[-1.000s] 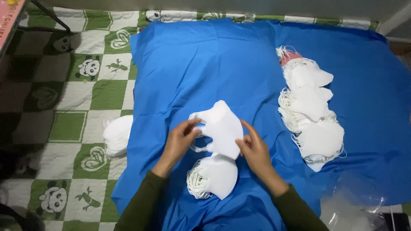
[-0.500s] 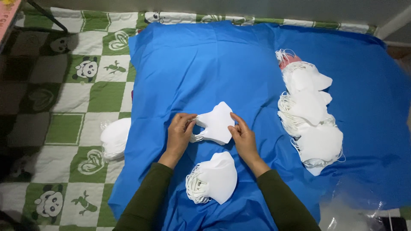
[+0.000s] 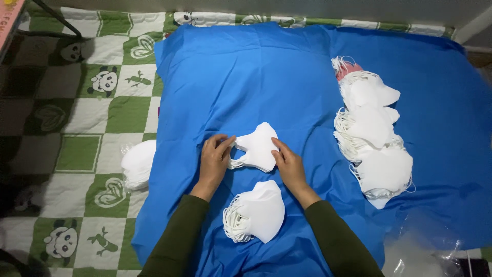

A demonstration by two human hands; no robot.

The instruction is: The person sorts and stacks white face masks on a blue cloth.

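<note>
Since a second ago we have carried the white mask (image 3: pixel 258 147) up, clear of the small stack (image 3: pixel 256 211). Our left hand (image 3: pixel 215 160) and right hand (image 3: pixel 290 166) pinch its ends in a narrow grip, flat on the blue cloth (image 3: pixel 246 77). Few are stacked; the big pile (image 3: pixel 373 134), well right of the stack, remains.

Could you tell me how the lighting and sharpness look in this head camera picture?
Head view: soft, even light on the blue cloth; white masks nearly blown out; both hands sharp; left corners of the panda quilt fall dark.
</note>
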